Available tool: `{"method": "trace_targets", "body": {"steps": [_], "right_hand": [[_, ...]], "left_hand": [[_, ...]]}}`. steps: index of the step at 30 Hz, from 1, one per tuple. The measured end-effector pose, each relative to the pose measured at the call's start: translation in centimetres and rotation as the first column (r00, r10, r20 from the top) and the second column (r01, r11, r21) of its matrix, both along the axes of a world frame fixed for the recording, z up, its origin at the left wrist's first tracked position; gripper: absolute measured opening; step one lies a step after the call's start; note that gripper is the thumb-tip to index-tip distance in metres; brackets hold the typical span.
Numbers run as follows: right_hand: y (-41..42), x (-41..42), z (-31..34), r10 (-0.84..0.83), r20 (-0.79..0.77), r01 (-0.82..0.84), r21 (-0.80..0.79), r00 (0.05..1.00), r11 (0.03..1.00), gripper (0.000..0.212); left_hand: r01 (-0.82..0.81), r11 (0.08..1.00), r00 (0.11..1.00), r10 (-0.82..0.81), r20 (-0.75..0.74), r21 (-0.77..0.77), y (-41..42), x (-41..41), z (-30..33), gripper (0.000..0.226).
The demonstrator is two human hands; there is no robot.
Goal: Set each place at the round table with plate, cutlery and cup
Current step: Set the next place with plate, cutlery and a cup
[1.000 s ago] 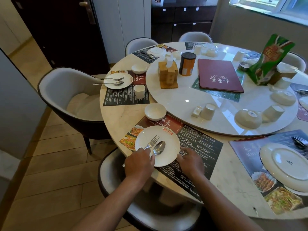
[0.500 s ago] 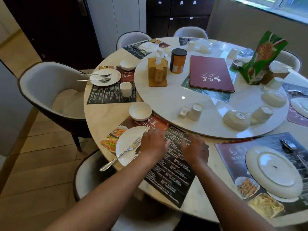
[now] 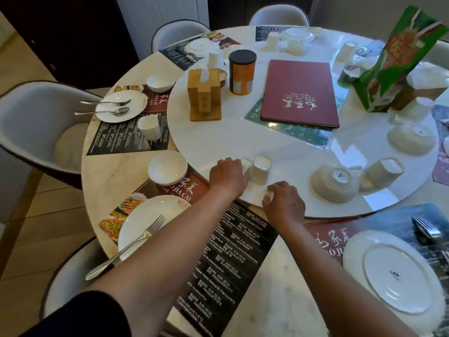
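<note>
My left hand (image 3: 227, 177) rests on the near edge of the white turntable (image 3: 243, 142), fingers curled against the left side of an upside-down white cup (image 3: 260, 170) and a small white piece (image 3: 246, 162) beside it; its grip is hidden. My right hand (image 3: 284, 205) lies curled on the turntable rim just right of the cup, with a small white spot at the thumb. The near place has a black placemat (image 3: 230, 251), a white plate (image 3: 143, 217) with a fork (image 3: 136, 242) on it, and a bowl (image 3: 167, 167).
Farther along the turntable rim stand an upturned bowl (image 3: 335, 183) and another upturned cup (image 3: 381, 173). A plate (image 3: 393, 273) lies upside down at the right place. A set place (image 3: 119, 109) is at the left. A menu (image 3: 300, 92), wooden holder (image 3: 204, 93) and can (image 3: 242, 71) sit mid-table.
Both hands have left the near plate and placemat and moved forward to the turntable edge by the upturned cup. The view has shifted closer to the table.
</note>
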State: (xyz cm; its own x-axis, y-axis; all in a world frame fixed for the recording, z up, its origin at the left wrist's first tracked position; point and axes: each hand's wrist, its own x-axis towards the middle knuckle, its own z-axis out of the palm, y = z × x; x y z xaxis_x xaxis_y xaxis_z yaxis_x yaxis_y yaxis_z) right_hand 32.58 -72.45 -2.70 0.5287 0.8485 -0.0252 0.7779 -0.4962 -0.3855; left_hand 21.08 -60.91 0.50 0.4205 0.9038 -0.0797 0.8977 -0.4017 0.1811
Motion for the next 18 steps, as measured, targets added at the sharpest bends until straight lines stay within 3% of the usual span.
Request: {"method": "trace_targets", "body": {"steps": [9, 18], "right_hand": [[-1.1, 0.0, -3.1, 0.046, 0.12, -0.069, 0.197, 0.992, 0.978, 0.022], [-1.6, -0.9, -2.7, 0.065, 0.118, -0.079, 0.121, 0.991, 0.99, 0.033]], "left_hand": [[-0.044, 0.999, 0.999, 0.045, 0.022, -0.015, 1.5, 0.6, -2.1, 0.032], [-0.018, 1.0, 0.992, 0.016, 0.125, 0.011, -1.9, -7.8, -1.8, 0.033]]}}
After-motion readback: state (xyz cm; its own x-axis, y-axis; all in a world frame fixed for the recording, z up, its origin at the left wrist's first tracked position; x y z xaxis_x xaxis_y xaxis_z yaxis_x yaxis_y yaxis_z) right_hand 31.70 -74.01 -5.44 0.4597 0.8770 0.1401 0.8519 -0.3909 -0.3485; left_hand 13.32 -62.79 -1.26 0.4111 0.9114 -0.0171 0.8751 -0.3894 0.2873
